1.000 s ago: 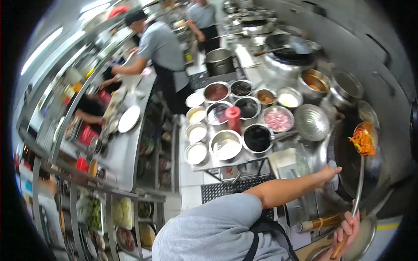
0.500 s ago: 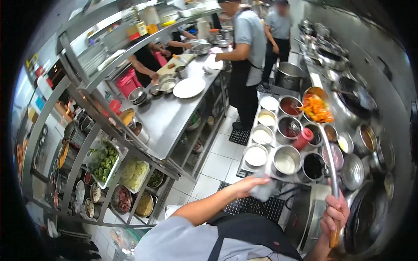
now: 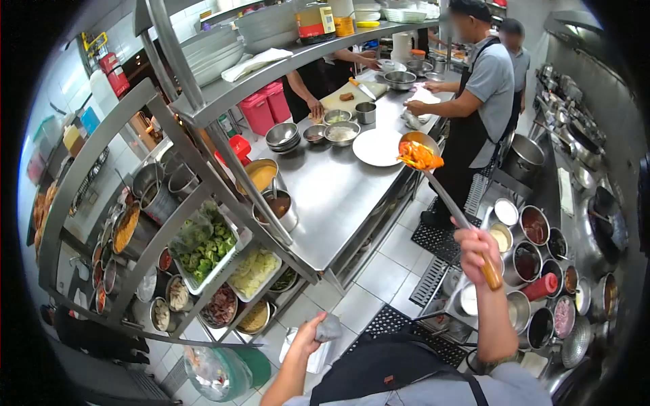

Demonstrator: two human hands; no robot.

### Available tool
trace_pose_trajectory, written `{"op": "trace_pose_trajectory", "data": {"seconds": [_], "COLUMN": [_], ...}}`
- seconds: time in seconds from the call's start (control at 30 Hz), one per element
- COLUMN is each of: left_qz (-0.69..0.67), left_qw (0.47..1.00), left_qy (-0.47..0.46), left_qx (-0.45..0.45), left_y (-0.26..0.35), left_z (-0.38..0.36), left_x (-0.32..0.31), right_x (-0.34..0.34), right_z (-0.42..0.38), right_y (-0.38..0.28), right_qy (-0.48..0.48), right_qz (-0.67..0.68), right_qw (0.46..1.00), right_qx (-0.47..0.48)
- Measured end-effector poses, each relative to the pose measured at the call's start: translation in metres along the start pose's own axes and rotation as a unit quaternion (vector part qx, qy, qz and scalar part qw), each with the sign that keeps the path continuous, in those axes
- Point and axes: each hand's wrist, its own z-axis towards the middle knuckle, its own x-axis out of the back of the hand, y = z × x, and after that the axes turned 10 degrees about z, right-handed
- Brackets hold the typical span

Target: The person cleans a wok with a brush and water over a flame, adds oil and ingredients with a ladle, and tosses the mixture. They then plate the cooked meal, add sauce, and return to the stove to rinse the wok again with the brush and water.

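My right hand [image 3: 478, 254] is wrapped round the wooden grip of a long wok ladle [image 3: 445, 196]. Orange, saucy food [image 3: 420, 155] fills the ladle's bowl, held up over the near edge of the steel counter [image 3: 325, 227]. Just left of the bowl lies a large white plate [image 3: 369, 147], bare on top. Down near my apron, my left hand [image 3: 308, 336] is closed on a folded grey cloth [image 3: 329, 327].
Metal pots of sauces and a red squeeze bottle [image 3: 541, 287] stand on my right. Left are a rack holding a tray of green vegetables [image 3: 206, 250] and a green bin [image 3: 254, 365]. A co-worker in a black apron [image 3: 467, 115] stands at the counter's far side.
My view has turned left toward the counter. The loaded ladle has swung from above the sauce pots to beside the white plate. My left hand, still on the cloth, is lower and further left.
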Motion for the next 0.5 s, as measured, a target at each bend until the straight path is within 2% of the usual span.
{"op": "trace_pose_trajectory", "data": {"seconds": [0.03, 0.1, 0.17, 0.27, 0.3, 0.33, 0.43, 0.5], "left_qz": [-0.030, -0.058, -0.075, -0.085, -0.083, -0.102, -0.135, -0.123], "left_qw": [0.999, 0.998, 0.996, 0.991, 0.988, 0.985, 0.975, 0.975], "left_qy": [-0.006, 0.017, 0.046, 0.100, 0.126, 0.137, 0.164, 0.183], "left_qx": [0.011, 0.018, 0.027, 0.021, 0.019, 0.011, 0.059, 0.027], "left_y": [-0.015, -0.028, -0.043, -0.040, -0.034, -0.039, -0.053, -0.056], "left_z": [0.020, 0.031, 0.046, 0.041, 0.038, 0.046, 0.062, 0.067], "left_x": [0.015, 0.023, 0.030, 0.015, 0.010, 0.012, 0.025, 0.024], "right_x": [0.003, 0.030, 0.030, 0.037, 0.035, 0.044, 0.060, 0.065], "right_z": [0.027, 0.073, 0.114, 0.165, 0.176, 0.186, 0.202, 0.207], "right_y": [-0.011, -0.052, -0.072, -0.094, -0.100, -0.114, -0.140, -0.147], "right_qy": [0.062, 0.123, 0.210, 0.288, 0.284, 0.278, 0.290, 0.298], "right_qz": [-0.022, -0.127, -0.397, -0.513, -0.548, -0.571, -0.623, -0.647], "right_qw": [0.998, 0.984, 0.893, 0.808, 0.786, 0.773, 0.726, 0.700], "right_qx": [0.014, -0.020, 0.009, 0.032, 0.017, 0.003, -0.039, -0.059]}}
